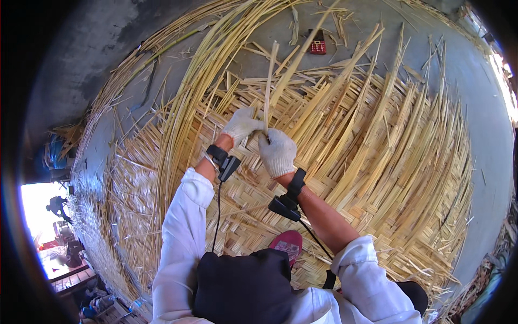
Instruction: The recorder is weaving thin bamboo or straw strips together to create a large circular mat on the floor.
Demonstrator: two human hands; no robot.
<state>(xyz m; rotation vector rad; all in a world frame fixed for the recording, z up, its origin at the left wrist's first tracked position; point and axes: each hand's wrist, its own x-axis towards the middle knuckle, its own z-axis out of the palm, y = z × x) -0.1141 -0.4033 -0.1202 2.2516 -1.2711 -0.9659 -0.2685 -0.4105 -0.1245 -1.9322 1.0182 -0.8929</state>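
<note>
My left hand [242, 125] and my right hand [279, 153], both in white knit gloves, meet over a large woven mat [243, 189] of pale split-cane or bamboo strips. A flat pale strip [268, 86] stands up from between them, pointing away from me. The fingers of both hands are closed around its near end; the exact grip is partly hidden by the gloves. Long loose strips [345, 92] fan out over the mat to the right of my hands. A thick bundle of greenish-yellow strips [202, 81] curves past on the left.
A red mobile phone [317, 43] lies on the grey floor [488, 162] beyond the mat's far edge. My maroon shoe [287, 243] rests on the mat. Cables hang from the black wrist devices [229, 167]. Clutter and a bright doorway [40, 210] are at the far left.
</note>
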